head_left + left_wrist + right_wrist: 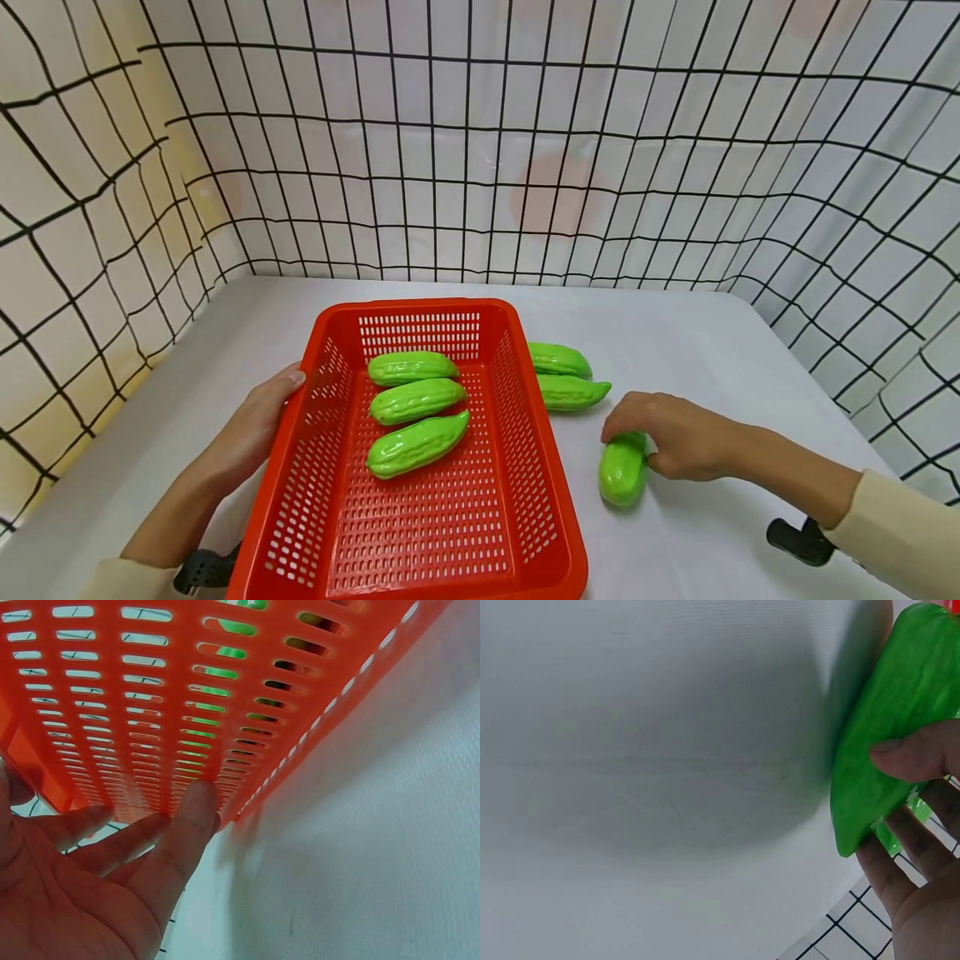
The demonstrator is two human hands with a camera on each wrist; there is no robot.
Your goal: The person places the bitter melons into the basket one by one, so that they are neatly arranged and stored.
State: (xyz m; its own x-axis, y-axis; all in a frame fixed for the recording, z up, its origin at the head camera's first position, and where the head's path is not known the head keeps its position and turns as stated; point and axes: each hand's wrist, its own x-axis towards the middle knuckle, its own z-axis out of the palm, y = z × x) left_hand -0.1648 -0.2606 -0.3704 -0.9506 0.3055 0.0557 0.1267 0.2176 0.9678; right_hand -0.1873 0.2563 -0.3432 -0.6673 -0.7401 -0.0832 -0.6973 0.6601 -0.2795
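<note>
My right hand grips a green bitter melon over the table, right of the red basket. In the right wrist view the thumb lies across the bitter melon, with fingers on its other side. My left hand rests against the basket's outer left wall. Its fingers extend along the slotted wall in the left wrist view. Inside the basket lie three bitter melons, roughly side by side. Two further bitter melons lie just outside its right wall, partly hidden by it.
A white cloth-like surface covers the table. Black grid netting over pale sheets surrounds its back and both sides. Each wrist wears a dark band, seen at the left wrist band and right wrist band.
</note>
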